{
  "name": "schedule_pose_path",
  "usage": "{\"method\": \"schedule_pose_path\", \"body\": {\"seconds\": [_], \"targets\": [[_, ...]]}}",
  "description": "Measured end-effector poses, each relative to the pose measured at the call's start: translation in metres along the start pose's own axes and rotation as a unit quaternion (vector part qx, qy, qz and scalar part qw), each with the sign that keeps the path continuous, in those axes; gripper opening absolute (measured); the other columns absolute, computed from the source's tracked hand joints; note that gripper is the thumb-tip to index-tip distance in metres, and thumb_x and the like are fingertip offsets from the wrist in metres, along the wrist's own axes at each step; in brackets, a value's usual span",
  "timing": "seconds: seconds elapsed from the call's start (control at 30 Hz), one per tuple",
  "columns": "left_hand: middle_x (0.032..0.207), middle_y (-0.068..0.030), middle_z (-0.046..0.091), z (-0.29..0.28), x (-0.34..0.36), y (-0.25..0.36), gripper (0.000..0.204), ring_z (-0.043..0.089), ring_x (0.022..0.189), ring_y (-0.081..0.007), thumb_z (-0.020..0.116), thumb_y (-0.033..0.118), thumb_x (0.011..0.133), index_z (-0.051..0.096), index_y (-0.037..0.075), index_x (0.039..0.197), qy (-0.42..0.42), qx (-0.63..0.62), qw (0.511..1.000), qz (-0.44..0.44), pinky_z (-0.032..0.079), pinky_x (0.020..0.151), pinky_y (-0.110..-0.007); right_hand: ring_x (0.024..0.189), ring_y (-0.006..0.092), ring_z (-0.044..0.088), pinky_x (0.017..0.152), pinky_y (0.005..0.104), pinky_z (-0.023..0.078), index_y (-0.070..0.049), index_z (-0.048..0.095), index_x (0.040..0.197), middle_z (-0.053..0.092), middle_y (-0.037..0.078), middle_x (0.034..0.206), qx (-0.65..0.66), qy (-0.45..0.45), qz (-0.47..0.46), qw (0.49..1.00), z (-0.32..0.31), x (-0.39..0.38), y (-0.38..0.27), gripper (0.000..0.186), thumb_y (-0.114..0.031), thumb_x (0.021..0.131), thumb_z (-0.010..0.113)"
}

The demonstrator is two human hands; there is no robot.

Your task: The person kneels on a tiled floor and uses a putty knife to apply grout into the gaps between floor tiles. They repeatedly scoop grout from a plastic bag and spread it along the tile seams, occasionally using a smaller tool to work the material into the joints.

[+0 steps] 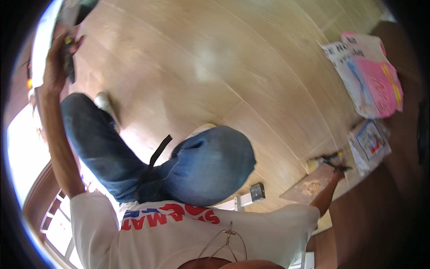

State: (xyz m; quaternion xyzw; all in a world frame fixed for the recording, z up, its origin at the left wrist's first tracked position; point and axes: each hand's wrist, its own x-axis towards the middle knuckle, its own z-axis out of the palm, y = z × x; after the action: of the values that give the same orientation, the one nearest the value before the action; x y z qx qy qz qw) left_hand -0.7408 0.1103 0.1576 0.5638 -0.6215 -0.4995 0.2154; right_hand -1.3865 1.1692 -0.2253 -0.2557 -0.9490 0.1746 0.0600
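Observation:
My left hand [54,67] is at the far left, its arm stretched forward. It is closed around a dark hand tool with a yellow part [69,56]; the tool's exact kind does not show. My right hand [337,175] reaches low at the right, over a thin brownish board [309,184] with a small heap of pale crumbs on it. Next to its fingers lies a black and yellow tool [330,157], blurred. The fingers of that hand are smeared, so its grip cannot be made out.
A pink and white plastic bag [374,80] lies on the tiled floor [215,58] at the right. Nearer is a clear printed packet [369,144]. My bent knees in jeans [215,163] fill the middle. A metal bar with a black end cap [257,192] lies beside them.

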Motion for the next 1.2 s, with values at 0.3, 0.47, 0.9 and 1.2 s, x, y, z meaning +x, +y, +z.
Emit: {"method": "schedule_pose_path", "body": {"seconds": [0.3,0.47,0.9,1.2], "targets": [[0.073,-0.0028,0.056,-0.03,0.029,0.048,0.039,0.058,0.073,-0.0112,0.054,0.031,0.102,0.056,0.0,0.126,-0.12,-0.041,0.988,0.086,0.039,0.118,-0.04,0.068,0.0226,0.066,0.055,0.0295,0.052,0.001,0.066,0.086,0.066,0.009,0.078,-0.464,0.041,-0.175,0.867,-0.049,-0.195,-0.033,0.028,-0.024,0.094,0.057],[0.073,-0.0046,0.059,-0.116,0.035,-0.007,0.025,0.058,0.072,-0.0113,0.057,0.03,0.102,0.061,0.006,0.097,-0.071,-0.096,0.989,0.092,0.039,0.117,-0.041,0.09,0.0256,0.064,0.077,0.0364,0.055,0.0,0.063,0.104,0.065,0.016,0.104,0.553,0.006,-0.036,0.832,-0.076,-0.395,-0.195,0.025,-0.023,0.093,0.058],[0.072,-0.0046,0.061,-0.363,0.002,-0.168,0.023,0.061,0.07,-0.0117,0.05,0.024,0.105,0.058,0.004,0.097,0.114,-0.279,0.946,0.117,0.047,0.108,-0.041,0.079,0.018,0.055,0.075,0.0334,0.05,-0.002,0.052,0.113,0.056,0.008,0.088,0.651,-0.445,-0.152,0.596,-0.05,-0.644,-0.547,0.019,-0.005,0.095,0.058],[0.084,-0.0039,0.061,-0.474,0.012,-0.318,0.032,0.062,0.066,-0.0109,0.058,0.026,0.101,0.059,-0.004,0.111,0.194,-0.323,0.923,0.078,0.055,0.096,-0.038,0.056,0.011,0.041,0.049,0.0235,0.039,-0.007,0.04,0.09,0.042,0.004,0.086,0.597,-0.728,-0.233,0.244,-0.292,-0.99,-0.68,0.019,-0.014,0.102,0.053]]}}
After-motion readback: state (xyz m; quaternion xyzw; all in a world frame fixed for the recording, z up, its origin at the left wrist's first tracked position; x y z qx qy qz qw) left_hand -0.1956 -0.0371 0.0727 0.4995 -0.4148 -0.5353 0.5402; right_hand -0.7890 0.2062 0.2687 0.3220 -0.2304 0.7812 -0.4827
